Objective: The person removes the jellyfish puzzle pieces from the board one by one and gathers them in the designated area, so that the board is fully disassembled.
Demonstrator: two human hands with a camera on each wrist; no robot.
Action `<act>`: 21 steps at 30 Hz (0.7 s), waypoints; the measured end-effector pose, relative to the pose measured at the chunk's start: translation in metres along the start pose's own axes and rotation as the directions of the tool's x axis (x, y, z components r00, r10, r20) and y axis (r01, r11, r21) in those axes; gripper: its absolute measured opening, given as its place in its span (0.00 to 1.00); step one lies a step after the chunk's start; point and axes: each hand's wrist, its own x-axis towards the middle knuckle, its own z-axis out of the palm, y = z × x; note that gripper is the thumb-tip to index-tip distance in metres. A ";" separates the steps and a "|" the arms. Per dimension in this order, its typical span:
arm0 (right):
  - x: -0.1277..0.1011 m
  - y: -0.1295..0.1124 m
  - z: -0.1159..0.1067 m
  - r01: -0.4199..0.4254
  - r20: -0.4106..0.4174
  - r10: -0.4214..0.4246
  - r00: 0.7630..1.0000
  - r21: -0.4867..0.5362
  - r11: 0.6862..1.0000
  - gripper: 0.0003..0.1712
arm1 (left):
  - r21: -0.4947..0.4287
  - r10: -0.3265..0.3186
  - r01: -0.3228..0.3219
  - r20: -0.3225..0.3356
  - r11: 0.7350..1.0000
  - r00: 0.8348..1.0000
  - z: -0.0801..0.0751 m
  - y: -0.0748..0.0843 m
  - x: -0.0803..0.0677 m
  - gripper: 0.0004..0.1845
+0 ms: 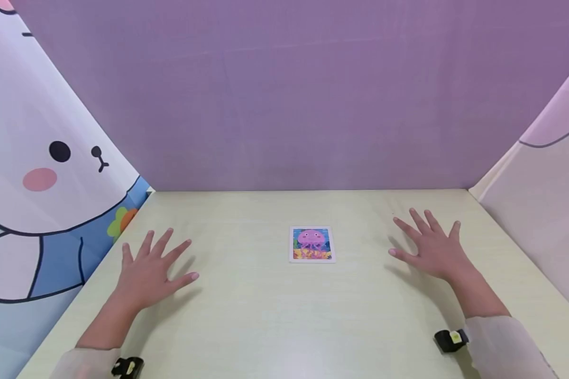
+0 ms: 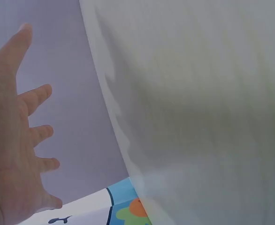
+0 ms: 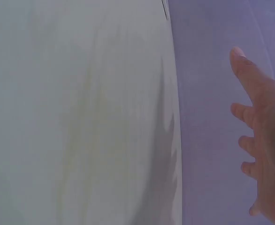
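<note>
Both hands flat & empty: left hand (image 1: pixel 148 268), right hand (image 1: pixel 431 247), card (image 1: pixel 311 243) between on table (image 1: pixel 265 316). Start step, prob. Next: reach for card.

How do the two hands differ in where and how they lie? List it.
The left hand lies nearer the table's front edge, beside the rabbit curtain; the right hand lies further back, towards the plain side. The left hand sits further from the jellyfish card than the right. Both are spread flat, holding nothing.
</note>
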 end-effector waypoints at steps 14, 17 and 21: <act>-0.002 -0.008 -0.002 0.112 -0.143 -0.101 0.985 0.078 0.991 0.44 | -0.116 0.009 -0.013 -0.036 0.993 0.999 0.001 0.017 0.010 0.44; -0.001 -0.010 -0.004 0.126 -0.151 -0.111 0.982 0.094 0.988 0.44 | -0.135 0.018 -0.023 -0.043 0.991 0.999 0.001 0.023 0.013 0.44; 0.001 -0.014 -0.005 0.133 -0.158 -0.114 0.981 0.115 0.984 0.44 | -0.153 0.026 -0.034 -0.053 0.988 0.998 0.000 0.029 0.014 0.43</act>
